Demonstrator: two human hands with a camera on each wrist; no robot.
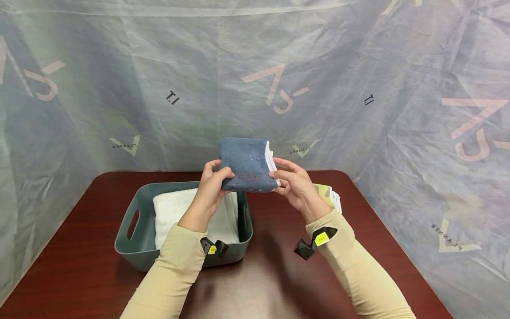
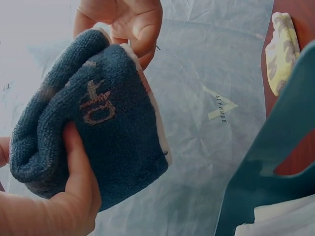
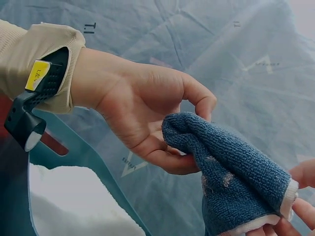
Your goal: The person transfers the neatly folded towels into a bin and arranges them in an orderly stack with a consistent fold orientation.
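Observation:
A folded blue towel with white edging is held up between both hands, above the right end of a grey-green basket. My left hand grips its left side, the thumb on the near face and the other fingers behind. At the white-edged right side, my right hand pinches the layers between thumb and fingers. In the left wrist view the towel shows a thick fold and a small pinkish stitched mark. A white folded towel lies inside the basket, partly hidden by the left arm.
A yellow-green patterned folded cloth with white edges lies on the red-brown table, partly behind my right wrist. Grey printed sheeting hangs behind and to both sides of the table. The basket has a handle hole in its left end.

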